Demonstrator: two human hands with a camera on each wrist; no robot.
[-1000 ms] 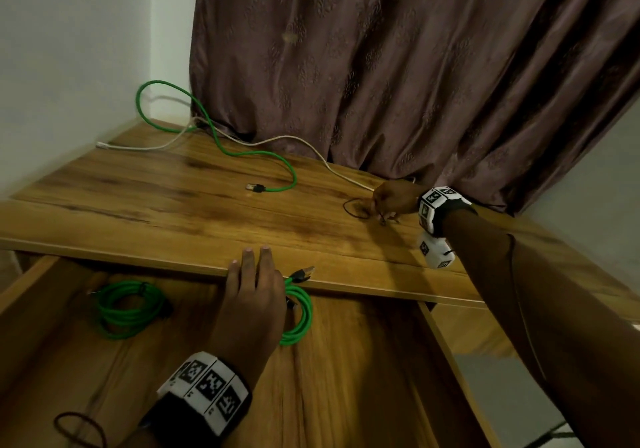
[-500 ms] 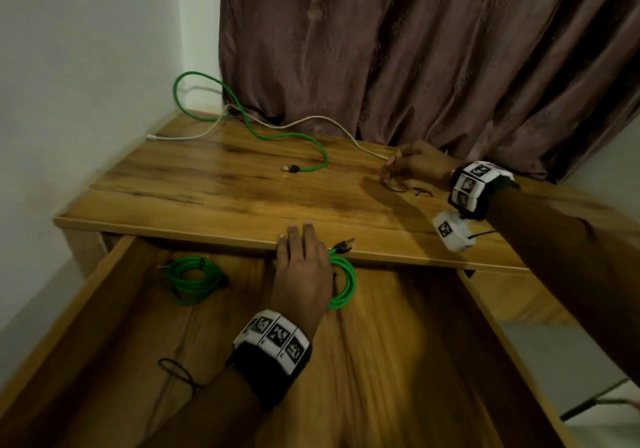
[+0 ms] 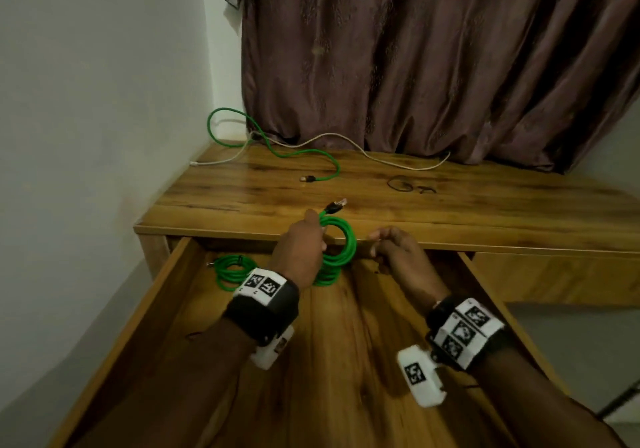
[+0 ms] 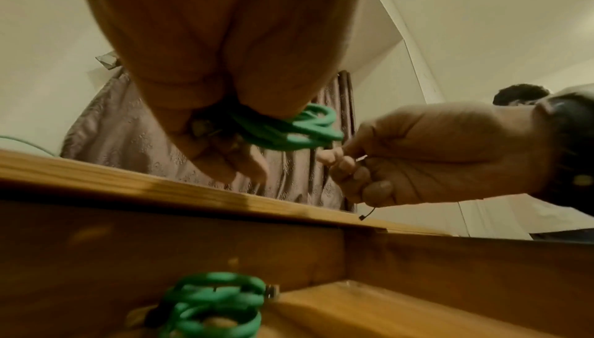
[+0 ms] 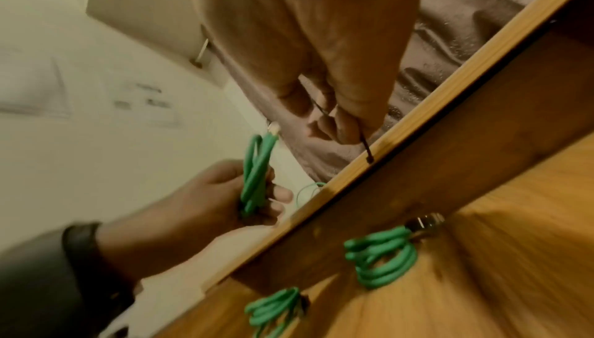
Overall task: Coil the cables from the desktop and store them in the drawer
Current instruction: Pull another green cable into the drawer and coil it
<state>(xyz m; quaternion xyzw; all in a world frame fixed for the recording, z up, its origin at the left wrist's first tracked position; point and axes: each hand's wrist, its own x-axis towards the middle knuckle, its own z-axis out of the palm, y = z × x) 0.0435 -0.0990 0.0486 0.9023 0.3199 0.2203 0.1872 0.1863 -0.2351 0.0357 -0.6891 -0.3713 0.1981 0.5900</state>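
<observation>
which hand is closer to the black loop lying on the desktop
The right hand, pinching a thin black tie, is nearer: the black loop lies beyond it on the desktop. The left hand grips the green coil further left.

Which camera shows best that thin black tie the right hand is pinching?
The right wrist view: the black tie runs clearly from the right hand. The left wrist view shows it dangling below the fingers. In the head view the hand hides it.
</observation>
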